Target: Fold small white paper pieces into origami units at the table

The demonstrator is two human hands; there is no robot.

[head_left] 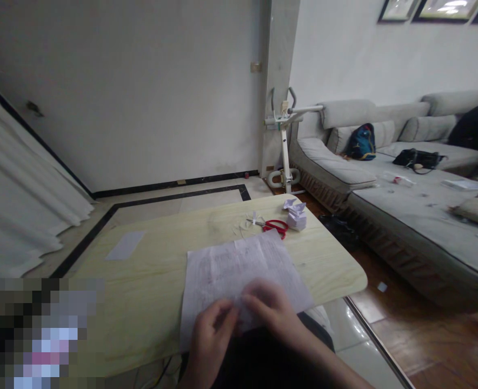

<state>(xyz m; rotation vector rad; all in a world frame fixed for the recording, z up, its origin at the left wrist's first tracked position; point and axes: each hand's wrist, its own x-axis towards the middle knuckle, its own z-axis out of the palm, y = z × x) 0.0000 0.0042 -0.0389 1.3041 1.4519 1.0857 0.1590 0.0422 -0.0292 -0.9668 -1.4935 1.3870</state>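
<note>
A large printed sheet of paper (239, 265), creased, lies over the front edge of the wooden table (150, 313). Above its near part, my left hand (217, 327) and my right hand (271, 305) meet at the fingertips. The fingers of both are pinched together around something small and pale, too hidden to make out. My right hand is slightly blurred by motion. Beyond the sheet lie red-handled scissors (276, 227), with thin paper strips (241, 224) by their blades. Folded white paper pieces (297, 217) stand right of the scissors.
A small white paper (125, 245) rests on the table's left side. To the right is a grey sofa (409, 216) with a blue backpack (363, 142) and a black bag (419, 158). A person (476, 127) sits at far right. White exercise equipment (285, 146) stands behind the table.
</note>
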